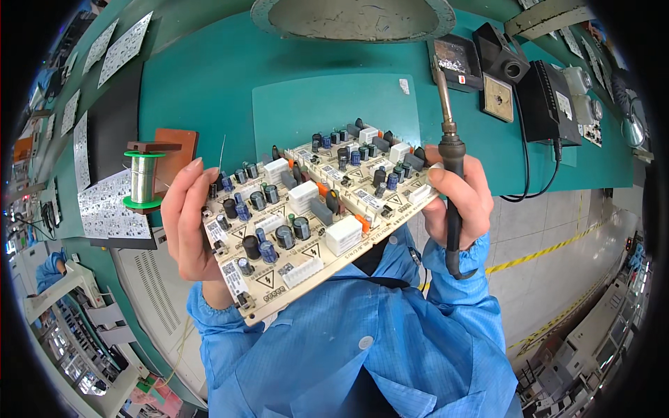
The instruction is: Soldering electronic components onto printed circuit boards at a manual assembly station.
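Note:
A cream circuit board panel [327, 247], crowded with capacitors, white blocks and orange parts, is held up tilted in front of my chest, component side showing. My left hand [189, 233] is closed on its left edge. Beside those fingertips a thin wire [223, 153] sticks up; whether they pinch it, I cannot tell. My right hand [465, 198] grips the panel's right edge and also holds a black-handled soldering iron [451, 150], its metal tip pointing up and away from the board. The panel's underside is hidden.
A green-flanged solder spool [145, 177] stands left on a brown stand [178, 148]. A grey lamp hood [352, 21] hangs at the far middle. Far right are a black tray [456, 63], a sponge holder [498, 97] and a black soldering station [547, 104] with its cable.

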A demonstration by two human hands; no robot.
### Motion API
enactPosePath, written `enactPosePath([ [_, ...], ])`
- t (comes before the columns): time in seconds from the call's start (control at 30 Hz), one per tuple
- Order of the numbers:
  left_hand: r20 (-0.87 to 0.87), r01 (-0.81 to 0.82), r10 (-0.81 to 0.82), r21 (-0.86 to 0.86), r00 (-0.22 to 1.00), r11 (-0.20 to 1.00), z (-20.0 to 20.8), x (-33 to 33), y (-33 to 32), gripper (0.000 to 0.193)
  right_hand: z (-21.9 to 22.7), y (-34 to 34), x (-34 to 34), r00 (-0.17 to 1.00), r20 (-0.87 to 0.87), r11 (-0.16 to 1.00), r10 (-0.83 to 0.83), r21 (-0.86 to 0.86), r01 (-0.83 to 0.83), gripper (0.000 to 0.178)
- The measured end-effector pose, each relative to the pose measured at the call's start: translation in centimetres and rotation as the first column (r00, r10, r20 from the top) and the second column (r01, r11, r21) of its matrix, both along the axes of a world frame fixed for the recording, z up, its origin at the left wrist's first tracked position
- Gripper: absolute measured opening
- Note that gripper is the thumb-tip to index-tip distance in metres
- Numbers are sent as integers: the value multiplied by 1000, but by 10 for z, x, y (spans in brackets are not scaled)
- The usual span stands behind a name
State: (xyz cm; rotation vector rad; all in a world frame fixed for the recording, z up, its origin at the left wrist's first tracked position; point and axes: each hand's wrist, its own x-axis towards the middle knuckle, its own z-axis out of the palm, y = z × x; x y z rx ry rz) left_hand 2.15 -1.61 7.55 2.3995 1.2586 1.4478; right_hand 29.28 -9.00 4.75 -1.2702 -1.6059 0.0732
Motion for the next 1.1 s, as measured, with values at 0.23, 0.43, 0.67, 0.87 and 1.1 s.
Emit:
enactPosePath([
  [0.23,-28,46,-46,-6,999,999,2,-3,-3,33,-6,-6,-1,1000,7,1000,0,-16,0,34],
  [0.43,-23,15,-16,-41,1000,999,4,2,-13,34,-8,-7,2,1000,-2,1000,29,5,-29,37],
  [0.67,-47,22,-25,-58,999,998,5,0,-19,38,-14,-10,2,1000,-17,1000,12,-1,-12,37],
  [0.87,-73,82,-86,-55,994,995,11,1,-18,45,-18,-11,1,1000,-18,1000,-11,15,12,33],
  [1.1,-58,117,-120,-45,991,992,24,8,-11,32,-25,-7,2,998,-62,997,-11,77,16,34],
])
